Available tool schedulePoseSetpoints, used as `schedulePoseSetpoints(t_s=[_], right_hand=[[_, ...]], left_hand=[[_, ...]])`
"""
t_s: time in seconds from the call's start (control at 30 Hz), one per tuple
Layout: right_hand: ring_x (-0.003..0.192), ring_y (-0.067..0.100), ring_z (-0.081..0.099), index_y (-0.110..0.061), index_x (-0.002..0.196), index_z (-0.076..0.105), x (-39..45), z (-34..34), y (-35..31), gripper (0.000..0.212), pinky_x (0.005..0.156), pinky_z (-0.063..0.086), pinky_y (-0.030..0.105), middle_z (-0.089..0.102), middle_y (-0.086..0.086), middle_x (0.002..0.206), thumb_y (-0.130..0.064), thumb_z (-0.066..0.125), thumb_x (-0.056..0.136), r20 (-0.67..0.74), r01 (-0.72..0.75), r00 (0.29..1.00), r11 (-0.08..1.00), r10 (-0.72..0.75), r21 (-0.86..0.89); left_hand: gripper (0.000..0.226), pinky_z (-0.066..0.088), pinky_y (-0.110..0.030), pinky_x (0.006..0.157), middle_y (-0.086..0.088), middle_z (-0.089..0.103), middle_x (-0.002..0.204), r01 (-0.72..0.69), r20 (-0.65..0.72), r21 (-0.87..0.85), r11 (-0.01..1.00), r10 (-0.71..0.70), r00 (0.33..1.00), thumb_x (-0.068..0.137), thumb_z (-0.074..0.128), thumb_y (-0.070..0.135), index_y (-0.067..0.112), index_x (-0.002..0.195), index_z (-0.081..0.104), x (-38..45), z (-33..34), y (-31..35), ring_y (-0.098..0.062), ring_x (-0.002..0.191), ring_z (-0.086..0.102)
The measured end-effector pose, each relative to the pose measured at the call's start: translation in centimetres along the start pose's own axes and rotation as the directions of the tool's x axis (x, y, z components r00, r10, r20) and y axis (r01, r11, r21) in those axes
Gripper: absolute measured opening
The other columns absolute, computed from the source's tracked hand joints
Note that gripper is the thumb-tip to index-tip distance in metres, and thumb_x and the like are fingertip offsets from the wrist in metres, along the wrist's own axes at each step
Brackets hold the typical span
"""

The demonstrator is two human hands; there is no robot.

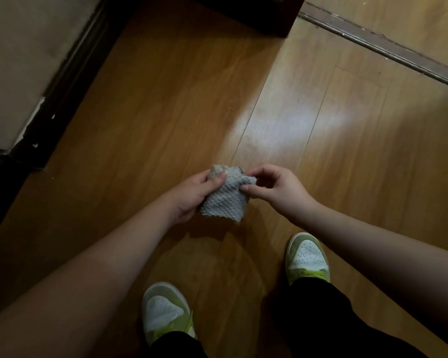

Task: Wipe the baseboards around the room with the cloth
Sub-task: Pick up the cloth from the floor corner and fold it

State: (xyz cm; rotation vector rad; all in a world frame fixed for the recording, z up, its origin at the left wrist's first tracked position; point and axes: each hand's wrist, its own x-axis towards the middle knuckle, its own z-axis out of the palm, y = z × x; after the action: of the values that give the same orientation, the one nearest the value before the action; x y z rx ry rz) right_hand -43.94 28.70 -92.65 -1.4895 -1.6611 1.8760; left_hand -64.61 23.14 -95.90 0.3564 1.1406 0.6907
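I'm looking straight down at the wooden floor from the head cam. Both hands are out in front at mid frame, above the floor.

My left hand grips the cloth: fingers curled round its left side, thumb pressed across the top. The cloth is a small grey textured piece, bunched at the top and hanging flat below, held in the air between the two hands.

My right hand pinches the cloth's upper right edge between thumb and forefinger; the other fingers are curled loosely above it.

The dark baseboard runs diagonally along the foot of the beige wall at upper left, with chipped white spots along its top edge. It's well apart from the cloth; no contact.

A dark furniture base sits at top centre. A grey threshold strip crosses the floor at upper right.

Two green-and-white sneakers are at the bottom: the left shoe and the right shoe, with black trouser legs above them.
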Motion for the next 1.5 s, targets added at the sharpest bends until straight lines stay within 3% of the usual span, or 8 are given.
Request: schedulePoseSetpoints(t_s=[0.13,0.4,0.77,0.93,1.03,1.2,1.4,1.5], right_hand=[[0.100,0.008,0.069,-0.015,0.099,0.070,-0.3,0.0,0.0,0.020,0.090,0.058,0.034,0.073,-0.004,0.109,-0.021,0.077,0.081,-0.002,-0.017,1.000,0.999,0.017,-0.029],[0.092,0.014,0.073,-0.012,0.100,0.062,0.0,0.1,0.3,0.011,0.081,0.058,0.027,0.076,0.001,0.097,-0.014,0.068,0.090,0.013,-0.047,0.999,0.997,0.047,0.055],[0.092,0.010,0.068,-0.024,0.100,0.060,-0.5,0.9,0.2,0.021,0.087,0.058,0.040,0.070,-0.004,0.100,-0.023,0.074,0.084,-0.043,0.031,0.998,0.986,-0.039,-0.164],[0.130,0.004,0.047,-0.031,0.152,0.024,-0.8,0.9,-0.7,0.089,0.107,0.042,0.021,0.037,-0.007,0.153,-0.040,0.073,0.078,0.237,0.197,0.963,0.934,-0.128,-0.298],[0.138,0.006,0.040,-0.023,0.152,0.029,-1.1,1.4,-0.4,0.083,0.113,0.034,0.021,0.040,-0.004,0.153,-0.031,0.073,0.082,0.297,0.233,0.943,0.935,-0.150,-0.267],[0.128,0.001,0.051,-0.021,0.137,0.048,-1.4,0.7,-0.4,0.063,0.111,0.038,0.023,0.057,-0.008,0.135,-0.034,0.071,0.080,0.229,0.167,0.965,0.974,-0.129,-0.153],[0.109,0.015,0.068,-0.018,0.113,0.060,-1.1,-0.1,0.5,0.045,0.095,0.054,0.032,0.072,0.000,0.113,-0.031,0.077,0.074,0.129,0.053,0.990,0.995,-0.064,0.088],[0.104,0.017,0.070,-0.015,0.107,0.060,-0.6,-0.3,0.7,0.042,0.091,0.056,0.031,0.073,0.000,0.106,-0.030,0.078,0.072,0.014,0.031,0.999,0.985,-0.033,0.168]], left_hand=[[0.067,0.057,-0.031,0.084,-0.011,0.070,0.118,-0.096,-0.095,0.037,0.995,0.100,0.990,0.074,0.072,0.039,0.012,0.133,0.054,0.3,-0.6,-0.7,-0.023,0.107,0.069],[0.098,0.058,-0.030,0.083,-0.006,0.073,0.111,-0.149,-0.160,0.124,0.981,0.168,0.973,0.046,0.076,0.081,0.016,0.118,0.062,0.6,-0.5,-0.9,-0.019,0.103,0.070],[0.086,0.058,-0.029,0.069,-0.008,0.076,0.100,-0.011,-0.162,-0.013,1.000,0.009,0.987,0.061,0.049,0.083,0.013,0.109,0.067,0.7,0.6,-0.6,-0.020,0.095,0.073],[0.104,0.057,-0.027,0.062,-0.010,0.076,0.097,0.123,-0.021,0.096,0.988,-0.121,0.992,0.043,0.057,0.095,0.016,0.110,0.068,-0.2,0.6,0.1,-0.023,0.088,0.074],[0.110,0.056,-0.027,0.059,-0.011,0.076,0.093,0.197,0.006,0.137,0.971,-0.200,0.980,0.037,0.050,0.099,0.017,0.108,0.068,-0.5,0.8,0.7,-0.023,0.083,0.075],[0.091,0.056,-0.025,0.056,-0.012,0.076,0.089,0.294,-0.027,0.165,0.941,-0.294,0.955,0.062,0.027,0.092,0.020,0.107,0.061,-0.8,1.5,1.5,-0.023,0.079,0.075],[0.078,0.054,-0.026,0.070,-0.003,0.074,0.098,0.081,-0.159,0.286,0.955,-0.036,0.987,0.080,0.019,0.080,0.022,0.104,0.065,-0.6,2.1,2.1,-0.018,0.091,0.072],[0.090,0.055,-0.021,0.078,0.010,0.069,0.108,-0.121,-0.017,0.430,0.895,0.142,0.990,0.061,0.043,0.094,0.028,0.121,0.057,-1.0,1.7,2.4,-0.012,0.101,0.069]])
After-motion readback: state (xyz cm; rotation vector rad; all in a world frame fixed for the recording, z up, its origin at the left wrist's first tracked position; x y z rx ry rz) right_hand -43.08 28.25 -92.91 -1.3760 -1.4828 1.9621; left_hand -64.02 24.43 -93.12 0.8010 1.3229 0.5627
